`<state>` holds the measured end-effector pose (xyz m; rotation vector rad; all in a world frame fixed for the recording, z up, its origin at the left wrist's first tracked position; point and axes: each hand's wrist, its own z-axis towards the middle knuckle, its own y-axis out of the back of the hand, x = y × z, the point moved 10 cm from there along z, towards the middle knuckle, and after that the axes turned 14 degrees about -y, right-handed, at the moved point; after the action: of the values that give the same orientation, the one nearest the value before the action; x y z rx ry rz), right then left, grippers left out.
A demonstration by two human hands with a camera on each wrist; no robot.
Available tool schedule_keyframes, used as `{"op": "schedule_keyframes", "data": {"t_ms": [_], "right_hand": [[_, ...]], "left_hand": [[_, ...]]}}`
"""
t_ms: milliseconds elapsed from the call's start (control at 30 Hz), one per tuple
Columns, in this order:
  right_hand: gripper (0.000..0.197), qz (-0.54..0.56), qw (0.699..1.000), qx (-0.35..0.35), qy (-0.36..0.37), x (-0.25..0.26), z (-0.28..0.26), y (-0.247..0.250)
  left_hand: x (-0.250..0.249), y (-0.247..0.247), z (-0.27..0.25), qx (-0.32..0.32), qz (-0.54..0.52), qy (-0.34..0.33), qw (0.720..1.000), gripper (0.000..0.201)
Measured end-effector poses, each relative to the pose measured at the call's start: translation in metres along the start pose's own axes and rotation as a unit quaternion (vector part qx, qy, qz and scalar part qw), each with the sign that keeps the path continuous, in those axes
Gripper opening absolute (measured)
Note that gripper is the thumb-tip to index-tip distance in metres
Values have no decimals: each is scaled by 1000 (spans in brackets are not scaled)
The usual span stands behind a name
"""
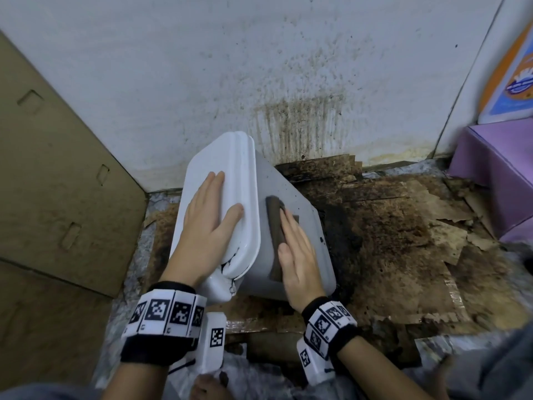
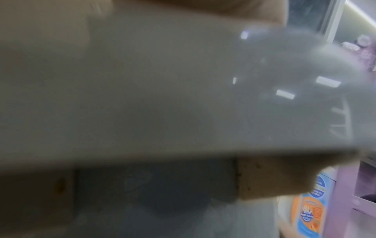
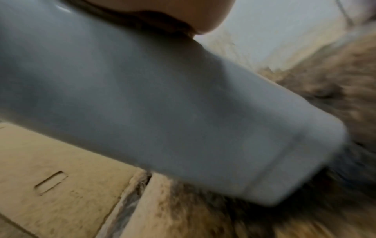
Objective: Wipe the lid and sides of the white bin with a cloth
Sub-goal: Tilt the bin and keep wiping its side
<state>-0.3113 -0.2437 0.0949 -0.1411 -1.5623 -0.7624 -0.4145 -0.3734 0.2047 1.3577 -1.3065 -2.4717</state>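
The white bin (image 1: 300, 226) is tipped over to the left on the floor, with its lid (image 1: 230, 168) facing up and left. My left hand (image 1: 213, 209) lies flat on the lid, fingers straight. My right hand (image 1: 291, 241) presses a dark brown cloth (image 1: 275, 223) flat against the bin's upward-facing grey-white side, just right of the lid's rim. The left wrist view is a blur of the lid (image 2: 162, 80). The right wrist view shows the bin's side (image 3: 162, 96) with the cloth's dark edge (image 3: 162, 27) under my palm.
A big cardboard box (image 1: 57, 183) stands close on the left. Soaked, dark-stained cardboard sheets (image 1: 403, 241) cover the floor to the right. A stained white wall (image 1: 302, 125) is right behind the bin. A purple box (image 1: 496, 168) sits at the right edge.
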Motion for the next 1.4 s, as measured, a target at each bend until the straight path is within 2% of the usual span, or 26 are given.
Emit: {"op": "schedule_keyframes", "data": {"t_ms": [200,300,400,533,667,867,967,1100,1200,1300,1400], "right_hand": [[49,44,983,-18,-175,-99,-11,5],[50,66,968,-45,-236,-117,-15,7],[59,80,960,-57,-263,-119,-15,5],[63,99,957,-66,-264,-107,-13,5],[63,94,969,-56,-223,-63,-11,-2],[60,115,988,0,-100,43,-12,-16],[59,92,994,15,-56,58,-11,-19],[55,24,1000,-18,3,47,-13,-11],[54,4,999,-31,16,22,-10,-6],[53,12,999,-41,-29,-26,-7,0],[49,52,988,-51,-138,-84,-7,6]], "left_hand": [[9,5,-2,-7,-31,16,999,73],[9,5,-2,-11,-36,14,999,72],[9,5,-2,-12,-38,17,999,72],[6,4,-1,-6,-27,14,1000,73],[3,3,0,-1,-12,9,1000,69],[3,1,0,3,9,11,1000,63],[6,2,0,3,8,11,1000,63],[5,2,-1,-3,5,2,1000,66],[5,3,-1,-9,-1,-1,1000,71],[7,3,-1,-8,-14,2,1000,67],[7,4,-1,-11,-21,3,1000,70]]}}
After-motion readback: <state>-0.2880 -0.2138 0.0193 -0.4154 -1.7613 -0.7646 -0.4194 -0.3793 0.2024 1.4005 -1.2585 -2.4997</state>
